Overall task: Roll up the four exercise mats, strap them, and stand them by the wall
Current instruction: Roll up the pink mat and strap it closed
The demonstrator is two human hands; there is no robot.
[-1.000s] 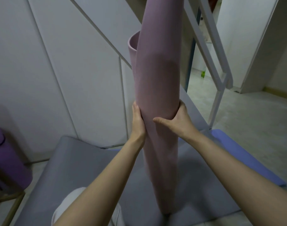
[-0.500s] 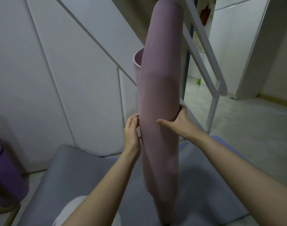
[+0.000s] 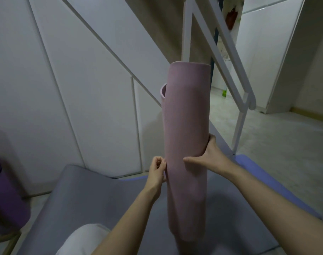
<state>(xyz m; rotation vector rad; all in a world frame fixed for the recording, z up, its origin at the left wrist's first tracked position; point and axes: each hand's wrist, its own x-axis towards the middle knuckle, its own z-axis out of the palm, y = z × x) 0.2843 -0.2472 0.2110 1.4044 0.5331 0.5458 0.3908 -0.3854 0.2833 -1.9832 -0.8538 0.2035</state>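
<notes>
I see the pink mat [image 3: 186,126] upright over the grey mat [image 3: 94,190]; right hand [image 3: 210,157] wrapped round its middle, left hand [image 3: 157,170] pinching its edge; no strap visible, layers uneven, the roll could spring loose.

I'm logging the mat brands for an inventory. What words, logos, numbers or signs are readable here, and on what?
No text can be read anywhere.
The rolled pink mat, grey mat, blue mat and purple mat show no print on the sides in view.
The green bottle far back is too small to show any label.
</notes>
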